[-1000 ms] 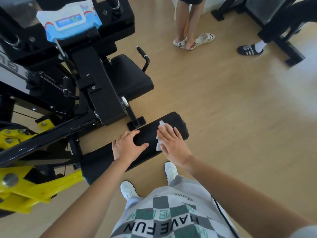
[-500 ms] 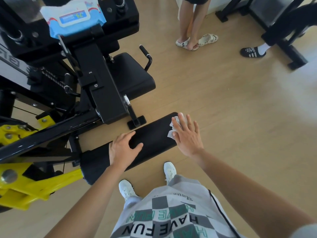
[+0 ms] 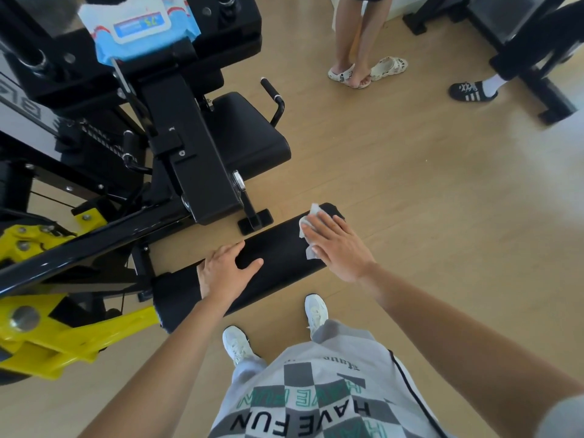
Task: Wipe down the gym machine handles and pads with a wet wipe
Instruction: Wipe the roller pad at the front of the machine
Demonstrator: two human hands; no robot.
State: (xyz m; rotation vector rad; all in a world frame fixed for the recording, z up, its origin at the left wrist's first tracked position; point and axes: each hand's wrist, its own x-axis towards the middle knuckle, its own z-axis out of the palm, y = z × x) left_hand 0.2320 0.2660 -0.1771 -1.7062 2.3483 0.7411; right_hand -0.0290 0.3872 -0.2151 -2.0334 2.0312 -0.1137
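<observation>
- Our right grip (image 3: 339,248), a bare hand, lies flat with its fingers straight and close together, and it presses the wet wipe (image 3: 311,218) onto the black roller pad (image 3: 278,245).
- The wet wipe sits under the fingers of that grip, near the pad's free end. Its crumpled white edge shows past the fingertips and along the thumb side.
- Our left grip (image 3: 226,273) rests on the same pad, towards its middle and apart from the right grip. The thumb is spread across the top and the fingers reach over the far edge. It holds nothing else.
- The pad runs crosswise under both grips. Beyond the left grip its other end meets the machine's black and yellow frame (image 3: 63,336).
- Ahead of the left grip stands the black seat pad (image 3: 249,134), with a curved handle (image 3: 273,96) at its far corner.
- Further ahead, on top of the machine, lies a blue pack of wipes (image 3: 139,26) with its lid down.
- Below the grips we see our two white shoes (image 3: 235,343) on the wooden floor (image 3: 410,200).
- Well beyond the right grip stand a person's bare legs in pale sandals (image 3: 344,72) and another person's foot in a black slide (image 3: 472,91).
</observation>
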